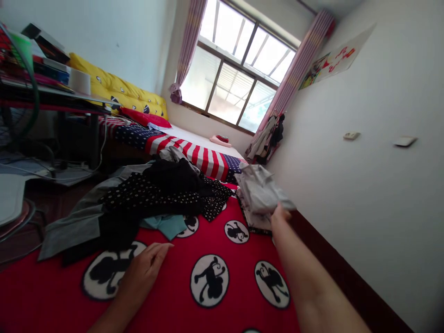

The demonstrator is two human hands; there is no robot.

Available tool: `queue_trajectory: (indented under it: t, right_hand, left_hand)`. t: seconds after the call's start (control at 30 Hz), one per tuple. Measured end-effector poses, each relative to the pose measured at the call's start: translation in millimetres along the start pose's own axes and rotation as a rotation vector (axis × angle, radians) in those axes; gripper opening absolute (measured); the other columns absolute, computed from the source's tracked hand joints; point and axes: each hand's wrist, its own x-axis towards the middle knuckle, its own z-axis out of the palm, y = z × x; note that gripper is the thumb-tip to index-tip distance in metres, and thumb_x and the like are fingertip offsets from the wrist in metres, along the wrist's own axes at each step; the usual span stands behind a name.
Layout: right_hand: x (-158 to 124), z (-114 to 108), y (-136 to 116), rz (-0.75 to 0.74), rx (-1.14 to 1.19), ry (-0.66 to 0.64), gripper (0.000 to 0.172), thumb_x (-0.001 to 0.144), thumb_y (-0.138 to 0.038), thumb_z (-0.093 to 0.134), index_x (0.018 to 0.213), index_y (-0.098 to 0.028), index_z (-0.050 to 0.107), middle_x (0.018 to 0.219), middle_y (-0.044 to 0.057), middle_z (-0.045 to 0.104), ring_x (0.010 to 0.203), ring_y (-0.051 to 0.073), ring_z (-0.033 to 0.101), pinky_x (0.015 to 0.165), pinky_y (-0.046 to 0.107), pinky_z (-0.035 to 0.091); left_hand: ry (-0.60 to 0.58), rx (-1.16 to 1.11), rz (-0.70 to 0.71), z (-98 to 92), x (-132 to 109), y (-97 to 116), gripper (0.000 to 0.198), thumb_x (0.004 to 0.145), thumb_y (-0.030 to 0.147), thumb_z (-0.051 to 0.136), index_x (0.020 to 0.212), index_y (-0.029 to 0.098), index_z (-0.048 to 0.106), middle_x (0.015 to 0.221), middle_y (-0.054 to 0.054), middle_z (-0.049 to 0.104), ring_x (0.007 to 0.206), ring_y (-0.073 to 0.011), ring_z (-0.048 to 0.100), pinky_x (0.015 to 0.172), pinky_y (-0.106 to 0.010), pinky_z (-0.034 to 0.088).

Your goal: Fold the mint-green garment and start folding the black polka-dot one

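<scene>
Right hand point(280, 214) was closed on the folded grey garment's point(262, 190) near edge; left hand point(150, 263), partly open, unloaded, adjoined clear red sheet point(242, 286).

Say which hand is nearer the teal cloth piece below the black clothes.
Left. The left hand is just in front of the teal cloth piece; the right hand is farther right, at the folded light-grey garment.

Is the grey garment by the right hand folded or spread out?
Folded: the grey garment shows as a compact, layered bundle above other cloth, the right hand at its near edge. Blur hides finer creases.
</scene>
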Motion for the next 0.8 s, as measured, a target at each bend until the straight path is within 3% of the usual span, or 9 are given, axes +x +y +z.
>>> queue_trajectory:
  t: [0.1,0.23,0.33,0.53,0.8]
  right_hand:
    - [-73,25,50,0.171,0.006,0.067,0.040,0.085,-0.034,0.037,0.108,-0.013,0.063,0.086,0.019,0.069,0.087,0.032,0.068,0.072,0.042,0.054]
    - [-139,29,77,0.214,0.087,0.060,0.045,0.085,-0.028,0.031,0.121,-0.013,0.053,0.100,0.015,0.067,0.101,0.027,0.065,0.079,0.038,0.054]
    - [-172,21,75,0.155,0.175,-0.035,0.038,0.081,-0.029,0.036,0.108,-0.014,0.058,0.105,0.015,0.067,0.097,0.025,0.066,0.080,0.035,0.053]
    - [-228,8,50,0.012,0.331,-0.268,0.020,0.072,-0.022,0.044,0.080,-0.019,0.063,0.085,0.007,0.070,0.082,0.020,0.066,0.079,0.031,0.052]
    - [-242,-4,35,-0.045,0.404,-0.324,0.018,0.071,-0.019,0.047,0.074,-0.021,0.064,0.078,0.005,0.069,0.077,0.021,0.064,0.075,0.032,0.051]
  left_hand:
    - [-0.014,0.018,0.014,1.3,0,0,0.046,0.089,0.054,0.038,0.093,0.024,0.073,0.101,-0.004,0.072,0.096,-0.0234,0.067,0.086,-0.034,0.053]
    - [-0.060,0.060,0.061,0.3,0,3,0.044,0.088,0.052,0.039,0.092,0.024,0.073,0.100,-0.004,0.073,0.094,-0.0235,0.067,0.084,-0.033,0.052]
    - [-0.107,0.103,0.097,-1.4,0,4,0.040,0.086,0.050,0.044,0.092,0.024,0.073,0.100,-0.004,0.073,0.093,-0.0237,0.067,0.084,-0.033,0.051]
    - [-0.126,0.093,0.120,-6.7,-2,4,0.038,0.081,0.049,0.047,0.091,0.023,0.074,0.100,-0.005,0.074,0.094,-0.0250,0.066,0.085,-0.033,0.049]
    - [-0.153,0.042,0.090,-16.5,-8,13,0.040,0.078,0.050,0.049,0.090,0.021,0.073,0.095,-0.007,0.075,0.091,-0.0261,0.068,0.085,-0.037,0.050]
